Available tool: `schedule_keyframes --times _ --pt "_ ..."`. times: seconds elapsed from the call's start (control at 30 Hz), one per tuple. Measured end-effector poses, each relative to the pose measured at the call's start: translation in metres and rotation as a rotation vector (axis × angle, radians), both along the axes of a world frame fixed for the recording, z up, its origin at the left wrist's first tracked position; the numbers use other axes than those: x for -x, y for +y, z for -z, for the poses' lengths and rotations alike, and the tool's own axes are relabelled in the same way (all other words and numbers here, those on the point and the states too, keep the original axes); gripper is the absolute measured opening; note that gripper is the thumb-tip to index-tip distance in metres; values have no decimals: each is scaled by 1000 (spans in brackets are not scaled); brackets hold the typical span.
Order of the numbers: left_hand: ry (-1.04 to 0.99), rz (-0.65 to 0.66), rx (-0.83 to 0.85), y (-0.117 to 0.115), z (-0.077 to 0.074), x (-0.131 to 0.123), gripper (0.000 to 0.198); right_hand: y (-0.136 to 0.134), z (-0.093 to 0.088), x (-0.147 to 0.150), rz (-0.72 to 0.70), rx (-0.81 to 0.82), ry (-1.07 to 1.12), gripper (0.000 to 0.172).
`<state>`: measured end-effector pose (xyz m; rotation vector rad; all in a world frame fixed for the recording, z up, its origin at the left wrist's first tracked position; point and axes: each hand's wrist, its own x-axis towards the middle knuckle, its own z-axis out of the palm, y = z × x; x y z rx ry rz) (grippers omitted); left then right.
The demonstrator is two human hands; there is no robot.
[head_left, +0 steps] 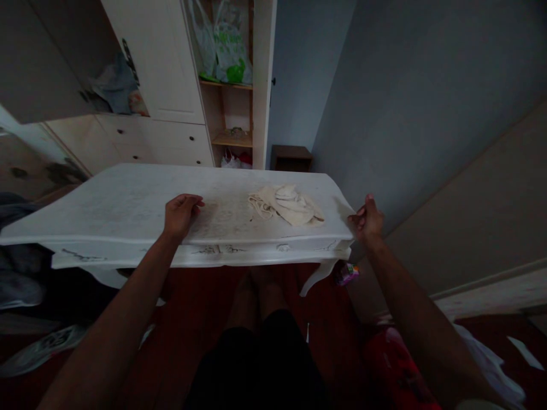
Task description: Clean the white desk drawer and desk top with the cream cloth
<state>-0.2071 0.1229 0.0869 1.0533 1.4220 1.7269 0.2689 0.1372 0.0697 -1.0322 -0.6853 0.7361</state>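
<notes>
A crumpled cream cloth [293, 204] lies on the right half of a white table [128, 191], whose top has grey smudges in the middle. My left hand [182, 215] is over the table's front part, left of the cloth and apart from it. Its fingers are curled in, and I see nothing in them. Beside the table's right end is my right hand [368, 221], with its fingers curled toward the table edge. Nothing shows in that hand either; I cannot tell whether it touches the edge.
Behind the table stands a white wardrobe [171, 62] with open doors, holding plastic bags [228, 48]. A small brown cabinet [292, 158] is at the back by the grey wall [410, 102]. Under the table's right end is a purple packet [347, 274]; a red bag [395, 364] is lower right.
</notes>
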Motion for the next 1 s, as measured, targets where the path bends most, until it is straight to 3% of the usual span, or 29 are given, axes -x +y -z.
schedule_keyframes --times 0.07,0.17,0.2,0.3,0.33,0.43,0.57,1.0 --pt "-9 4 -11 0 0 0 8 4 1 -1 -33 1 -4 49" --pt "-19 2 -11 0 -1 -1 7 9 1 -2 -66 -49 26 21" --pt "-21 3 -12 -1 -1 -1 7 9 1 -3 -84 -75 48 20" --pt "-26 4 -30 0 0 -1 7 7 -1 -4 -120 -137 116 53" --pt "-25 4 -37 0 0 -1 7 5 -1 -4 -119 -128 114 53" --pt "-21 5 -57 2 2 0 8 -2 -1 -3 -106 -27 10 25" --pt "-23 1 -96 4 2 2 8 -6 -2 2 -114 0 -43 39" --pt "-82 2 -57 -1 -2 1 11 -6 -3 6 -145 -23 -116 31"
